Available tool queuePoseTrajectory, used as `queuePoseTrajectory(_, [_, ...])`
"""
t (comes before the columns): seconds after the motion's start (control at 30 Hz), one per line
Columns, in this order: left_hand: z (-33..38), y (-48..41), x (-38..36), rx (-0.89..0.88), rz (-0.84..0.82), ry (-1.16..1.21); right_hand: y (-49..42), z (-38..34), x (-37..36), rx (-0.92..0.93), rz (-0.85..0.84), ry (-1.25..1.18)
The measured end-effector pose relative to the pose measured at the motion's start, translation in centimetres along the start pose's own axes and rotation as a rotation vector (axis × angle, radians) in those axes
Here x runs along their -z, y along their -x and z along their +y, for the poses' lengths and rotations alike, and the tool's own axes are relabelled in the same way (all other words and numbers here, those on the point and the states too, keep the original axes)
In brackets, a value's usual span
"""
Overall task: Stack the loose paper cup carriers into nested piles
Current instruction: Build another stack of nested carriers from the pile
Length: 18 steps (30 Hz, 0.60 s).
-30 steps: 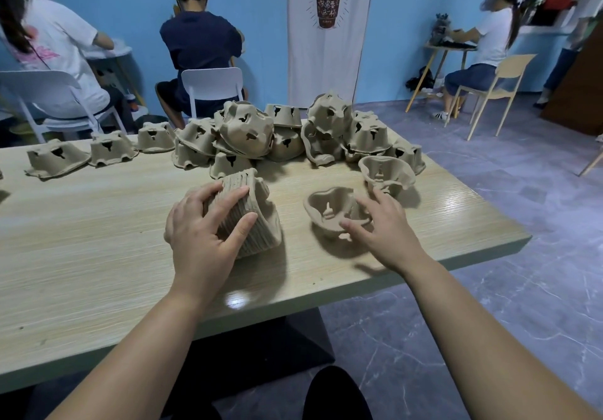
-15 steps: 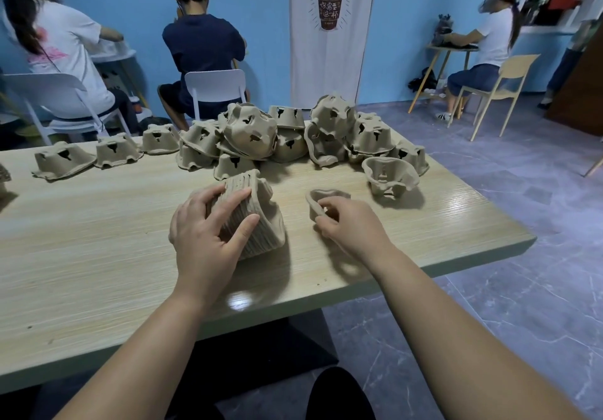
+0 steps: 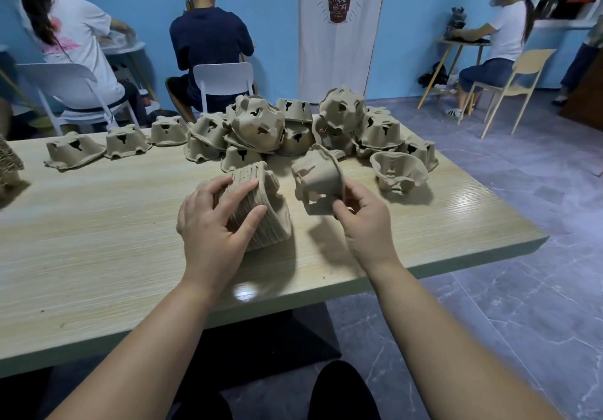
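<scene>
A nested pile of brown pulp cup carriers (image 3: 267, 217) lies tilted on the wooden table (image 3: 98, 240), and my left hand (image 3: 215, 224) grips it from the near side. My right hand (image 3: 365, 224) holds one loose carrier (image 3: 318, 180) lifted off the table and turned on its side, just right of the pile. One carrier (image 3: 398, 170) rests open side up further right. A heap of several loose carriers (image 3: 293, 126) covers the far middle of the table.
Three single carriers (image 3: 73, 150) sit in a row at the far left, and another ribbed pile (image 3: 9, 162) shows at the left edge. Three people sit on chairs beyond the table. The table's right edge (image 3: 522, 224) drops to a grey floor.
My right hand picked the loose carrier up off the table and turned it onto its side near the pile. My left hand stayed on the nested pile.
</scene>
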State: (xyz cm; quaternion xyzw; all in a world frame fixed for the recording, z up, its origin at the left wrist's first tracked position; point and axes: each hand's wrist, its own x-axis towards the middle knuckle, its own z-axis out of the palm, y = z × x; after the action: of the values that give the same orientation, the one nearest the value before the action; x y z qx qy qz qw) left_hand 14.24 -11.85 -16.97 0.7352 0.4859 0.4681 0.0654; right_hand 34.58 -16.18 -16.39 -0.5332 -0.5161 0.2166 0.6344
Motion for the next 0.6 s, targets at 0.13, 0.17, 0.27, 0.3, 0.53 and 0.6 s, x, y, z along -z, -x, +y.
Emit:
queuePoseTrajectory(0.13, [0.0,0.0,0.0,-0.005,0.005,-0.004,0.7,0.1,-2.6,0.122,-0.056,0.167])
queuePoseTrajectory(0.17, [0.0,0.0,0.0,-0.006,0.006,-0.004,0.9,0.2,-3.1,0.168,-0.118,0.208])
queuePoseTrajectory(0.27, [0.0,0.0,0.0,-0.009,0.010,-0.007,1.5,0.7,-4.1,0.225,-0.289,0.216])
queuePoseTrajectory(0.3, [0.0,0.0,0.0,-0.012,0.011,-0.010,1.6,0.7,-4.2,0.213,-0.322,0.197])
queuePoseTrajectory(0.53, [0.0,0.1,0.0,-0.015,0.019,0.005,1.9,0.4,-4.9,0.086,-0.412,0.053])
queuePoseTrajectory(0.6, [-0.1,0.2,0.1,-0.016,0.017,0.021,1.9,0.2,-5.5,0.053,-0.422,0.040])
